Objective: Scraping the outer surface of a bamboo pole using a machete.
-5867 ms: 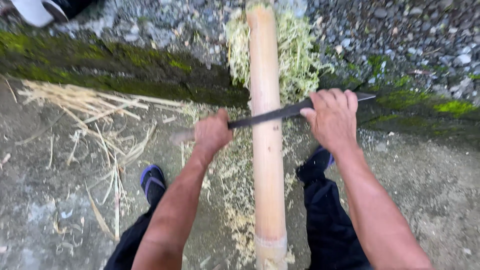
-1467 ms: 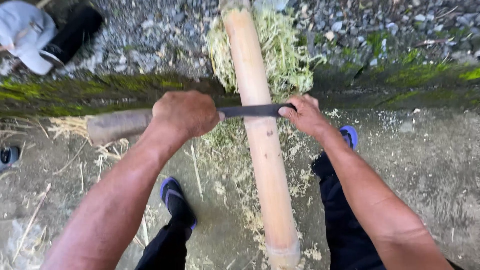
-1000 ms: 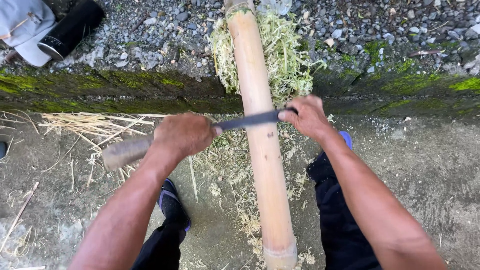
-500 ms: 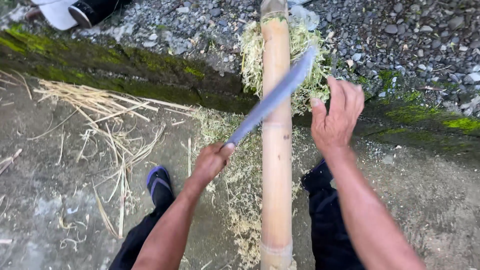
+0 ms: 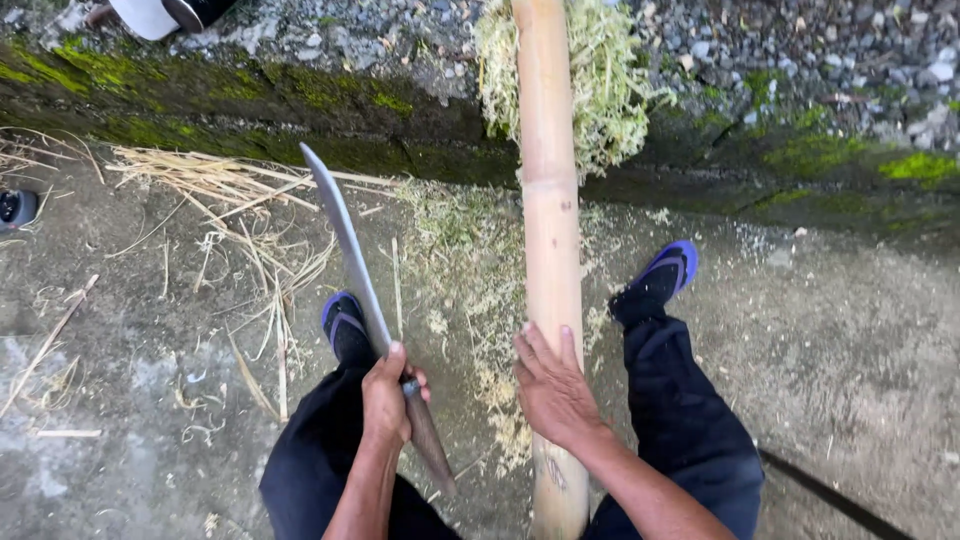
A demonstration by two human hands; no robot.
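machete (image 5: 345, 240) now off the pole, blade pointing up and away to the left, wooden handle clenched in left hand (image 5: 388, 395); half a second ago laid across the bamboo, earlier drawn along it with both hands. right hand (image 5: 553, 385) off the blade, now flat and open on bamboo pole (image 5: 548, 220), pressing, grasping nothing. reads as scraping stroke ended, pole being steadied or turned for a fresh face, judging by the pose. pole between the legs, far end resting over mossy concrete ledge (image 5: 250, 110), near end at bottom edge of view. counted left to right: one pile of dry straw (image 5: 215, 185) on the ground, one machete, two hands, one pole, two blue sandals (image 5: 345, 325), one heap of pale green shavings (image 5: 605, 90) around the pole's far end, loose scrapings on concrete floor (image 5: 860, 340).
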